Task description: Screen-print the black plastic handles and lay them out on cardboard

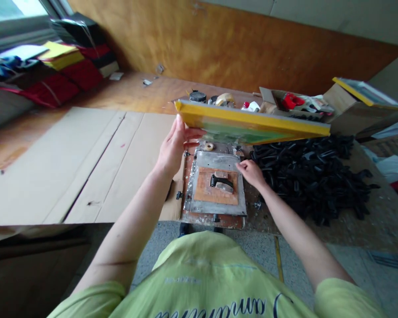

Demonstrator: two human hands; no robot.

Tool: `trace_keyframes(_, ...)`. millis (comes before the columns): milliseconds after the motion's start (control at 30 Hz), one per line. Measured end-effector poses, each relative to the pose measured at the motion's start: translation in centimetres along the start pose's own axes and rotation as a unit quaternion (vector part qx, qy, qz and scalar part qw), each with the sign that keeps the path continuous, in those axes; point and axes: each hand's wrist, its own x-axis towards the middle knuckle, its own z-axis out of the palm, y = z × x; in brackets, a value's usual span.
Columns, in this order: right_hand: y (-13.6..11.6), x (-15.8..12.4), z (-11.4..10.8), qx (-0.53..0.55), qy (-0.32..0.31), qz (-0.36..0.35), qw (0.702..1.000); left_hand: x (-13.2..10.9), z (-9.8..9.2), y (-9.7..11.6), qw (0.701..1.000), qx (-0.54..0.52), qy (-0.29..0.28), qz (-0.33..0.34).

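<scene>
My left hand grips the left end of a yellow-edged frame with a green mesh, tilted up above the back of a metal plate. On the plate lies a wooden board with a black curved part on it. My right hand is beside the plate's upper right edge, its fingers curled together; whether they hold anything is too small to tell. A roll of tape rests behind the plate.
Flat cardboard covers the table at left. A heap of black parts lies at right. Behind it stand an open box and another yellow-edged frame. Stacked red and black bundles sit at the back left.
</scene>
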Motion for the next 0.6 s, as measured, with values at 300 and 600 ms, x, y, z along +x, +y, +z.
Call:
trace_keyframes(300, -7.3, -5.8, 5.0, -0.131, -0.093, 0.006, 0.987, -8.7, 1.3, -8.2, 0.943, -0.01, -0.043, -0.33)
trace_keyframes(600, -5.3, -8.4, 3.1, -0.096, -0.064, -0.149, 0.982, -14.1, -6.0, -14.4, 0.903, -0.012, 0.115, -0.413)
